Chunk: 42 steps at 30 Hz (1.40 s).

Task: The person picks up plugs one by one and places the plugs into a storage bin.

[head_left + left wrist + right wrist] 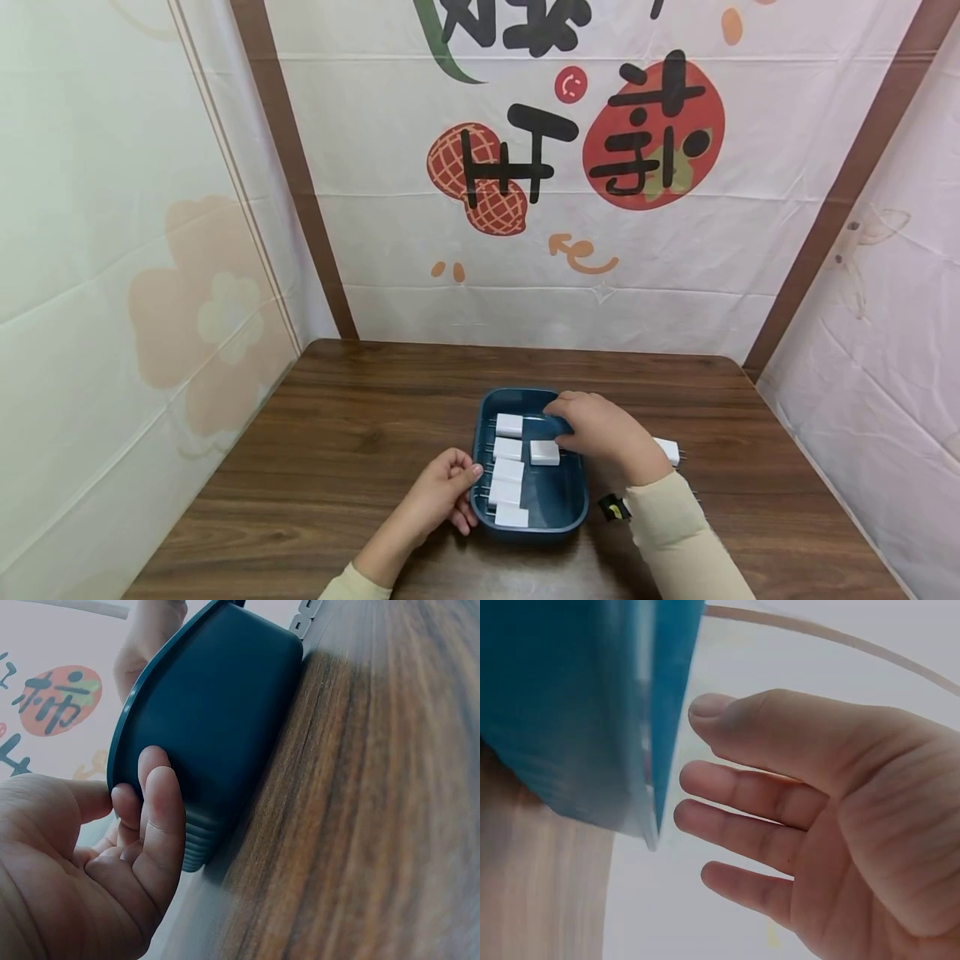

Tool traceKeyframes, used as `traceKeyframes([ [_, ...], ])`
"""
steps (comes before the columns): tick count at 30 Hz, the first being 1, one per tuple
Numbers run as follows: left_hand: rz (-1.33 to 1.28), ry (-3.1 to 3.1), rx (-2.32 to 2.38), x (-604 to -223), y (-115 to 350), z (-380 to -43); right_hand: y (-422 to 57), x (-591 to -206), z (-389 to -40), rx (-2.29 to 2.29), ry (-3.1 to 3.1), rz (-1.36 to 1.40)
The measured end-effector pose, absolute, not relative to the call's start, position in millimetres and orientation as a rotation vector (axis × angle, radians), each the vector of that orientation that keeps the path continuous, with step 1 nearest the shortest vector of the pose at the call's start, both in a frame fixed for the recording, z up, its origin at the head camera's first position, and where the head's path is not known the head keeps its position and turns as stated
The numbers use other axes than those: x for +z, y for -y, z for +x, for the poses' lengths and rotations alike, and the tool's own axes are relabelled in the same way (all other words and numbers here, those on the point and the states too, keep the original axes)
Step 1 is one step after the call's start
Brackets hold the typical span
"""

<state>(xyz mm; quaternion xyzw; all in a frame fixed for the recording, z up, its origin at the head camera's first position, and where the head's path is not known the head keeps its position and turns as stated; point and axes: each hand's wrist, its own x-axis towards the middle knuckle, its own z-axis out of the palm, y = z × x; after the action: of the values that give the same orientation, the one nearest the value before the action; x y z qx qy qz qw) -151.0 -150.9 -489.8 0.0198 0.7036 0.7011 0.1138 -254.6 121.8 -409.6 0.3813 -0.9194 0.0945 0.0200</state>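
A dark blue plastic basin (540,521) stands on the table with several white charger plugs (508,472) in a column along its left side, prongs to the left. One more white charger plug (544,452) lies right of that column, its prongs pointing right. My left hand (444,490) pinches the basin's left rim between thumb and fingers; in the left wrist view the fingers curl against the outer wall (202,712). Over the basin's right rim reaches my right hand (600,429). Its fingers (742,825) are loosely extended with nothing between them in the right wrist view.
Right of the basin, partly behind the right forearm, another white charger plug (667,451) lies on the brown wooden table (375,417). A small black tag with a yellow mark (614,507) is by the right sleeve. Printed white curtains (390,250) enclose the table.
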Motion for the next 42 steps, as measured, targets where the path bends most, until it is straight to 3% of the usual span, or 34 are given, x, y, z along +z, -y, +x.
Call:
traceKeyframes([
  [19, 0.058, -2.054, 2.06, -488.9, 151.1, -151.0, -174.2, -388.1, -263.7, 0.501, 3.015, 0.94],
  [42, 0.065, -2.033, 2.059, -489.6, 151.0, -151.1, -224.3, -394.5, -281.2, 0.601, 3.096, 0.832],
])
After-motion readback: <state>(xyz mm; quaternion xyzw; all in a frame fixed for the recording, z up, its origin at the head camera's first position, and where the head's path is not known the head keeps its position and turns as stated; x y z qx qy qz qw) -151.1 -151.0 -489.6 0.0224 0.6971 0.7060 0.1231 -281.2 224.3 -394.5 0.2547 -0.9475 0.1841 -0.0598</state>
